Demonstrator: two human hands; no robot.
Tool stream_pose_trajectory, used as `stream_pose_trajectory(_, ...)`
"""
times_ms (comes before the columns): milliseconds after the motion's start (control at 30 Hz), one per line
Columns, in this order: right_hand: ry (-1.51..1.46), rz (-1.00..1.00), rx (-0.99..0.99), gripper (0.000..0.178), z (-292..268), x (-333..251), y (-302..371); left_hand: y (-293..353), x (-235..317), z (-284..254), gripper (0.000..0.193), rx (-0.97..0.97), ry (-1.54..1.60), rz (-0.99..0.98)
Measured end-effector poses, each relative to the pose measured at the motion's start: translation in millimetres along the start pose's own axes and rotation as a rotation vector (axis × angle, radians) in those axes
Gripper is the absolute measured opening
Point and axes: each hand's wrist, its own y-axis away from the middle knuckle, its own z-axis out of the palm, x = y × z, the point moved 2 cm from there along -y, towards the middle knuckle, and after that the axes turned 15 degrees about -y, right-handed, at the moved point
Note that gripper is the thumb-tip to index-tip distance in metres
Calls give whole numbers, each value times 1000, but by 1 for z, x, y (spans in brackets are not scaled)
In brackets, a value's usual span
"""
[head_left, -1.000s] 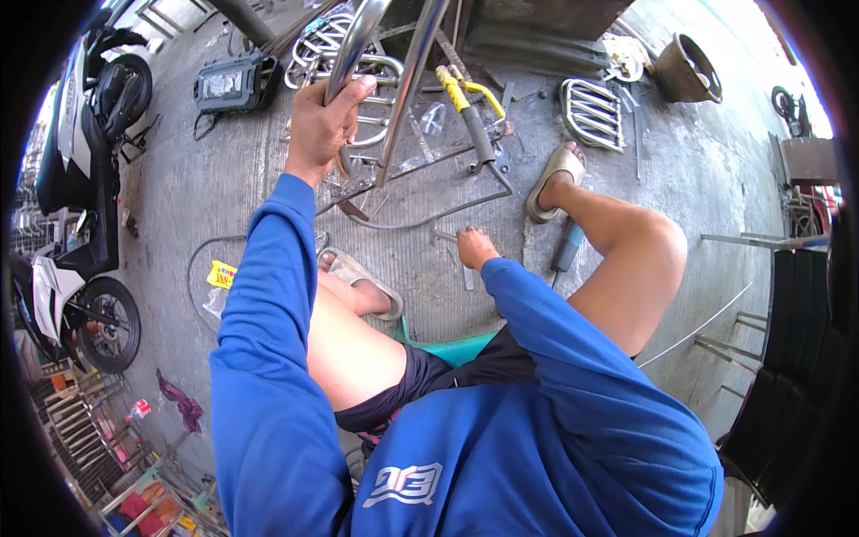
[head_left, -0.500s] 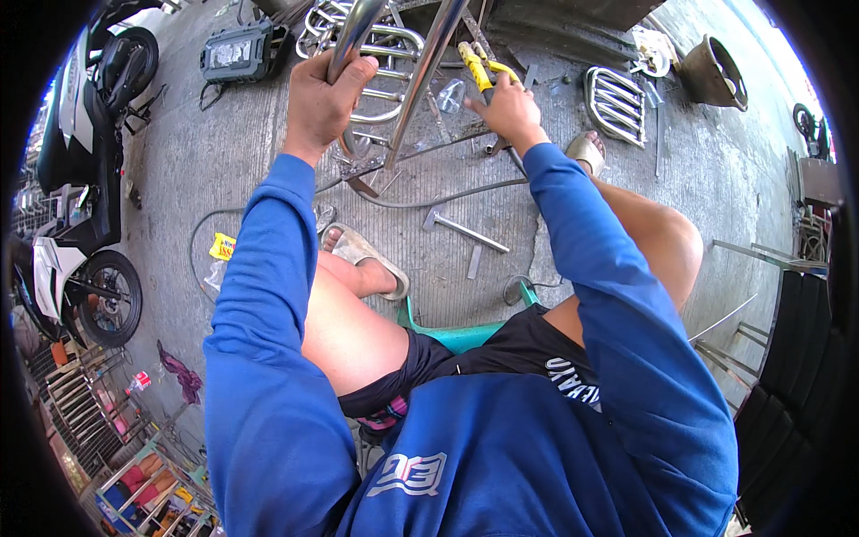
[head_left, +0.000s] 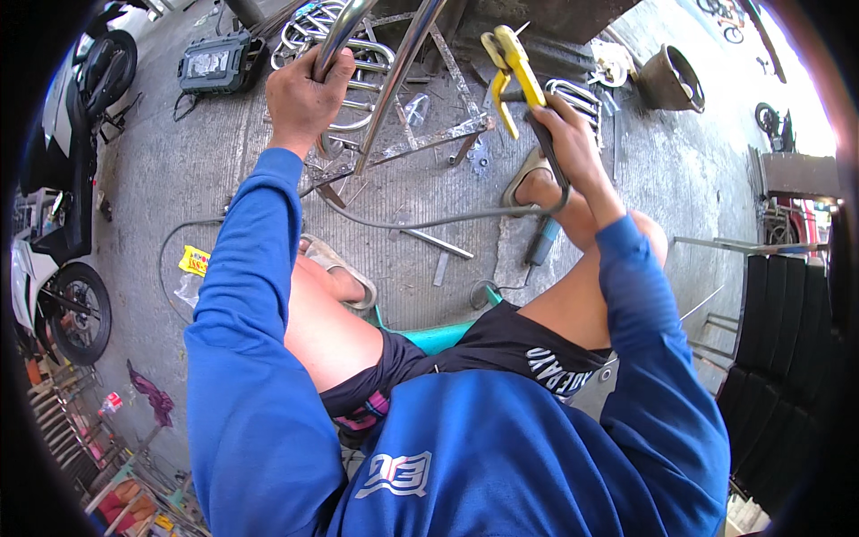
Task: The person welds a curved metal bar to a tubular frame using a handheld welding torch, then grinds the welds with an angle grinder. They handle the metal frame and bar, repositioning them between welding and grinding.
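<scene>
My left hand [head_left: 309,100] is closed around a shiny bent metal tube [head_left: 343,34] at the upper left. A second metal tube [head_left: 398,85] slants beside it, down to a rusty angle-bar frame [head_left: 407,148] on the ground. My right hand [head_left: 573,143] is wrapped around the dark handle of a yellow welding electrode holder [head_left: 521,70], raised to the right of the frame. A short thin tip sticks out of its jaw. From the handle a grey cable [head_left: 447,217] loops left across the ground, partly covering a hammer [head_left: 438,243]. Curved metal tubing [head_left: 367,89] lies behind my left hand.
A flat metal strip [head_left: 441,267] lies near the hammer. A teal power tool [head_left: 543,240] rests by my right leg. Farther off are a black case [head_left: 215,64], a bucket [head_left: 669,79] and parked motorcycles [head_left: 80,313]. I sit on a green stool [head_left: 438,338].
My right hand has taken up the yellow electrode holder and lifted it toward me and to the right, drawing the cable along. My left hand still grips the tube. The view has shifted slightly.
</scene>
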Motion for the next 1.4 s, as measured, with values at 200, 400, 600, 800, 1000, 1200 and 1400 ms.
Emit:
stream_pose_trajectory(200,-24,98,61,55,21,6,43,-2,-1,-2,49,11,-91,10)
stream_pose_trajectory(400,389,-85,6,117,27,22,30,-5,-7,-1,50,-55,-8,-43)
stream_pose_trajectory(600,350,-23,-16,118,40,25,20,-10,-15,2,53,-104,34,-85)
stream_pose_trajectory(800,457,7,-1,114,42,32,14,-12,-14,9,53,-141,64,-101)
stream_pose_trajectory(1000,216,-55,65,111,37,2,37,-15,-13,8,51,-83,16,6)
stream_pose_trajectory(1200,27,-215,-79,125,17,-12,105,-15,-11,2,40,-38,14,-39)
stream_pose_trajectory(1400,-80,-464,-122,142,26,-2,137,-15,-13,-1,42,-20,-20,-41)
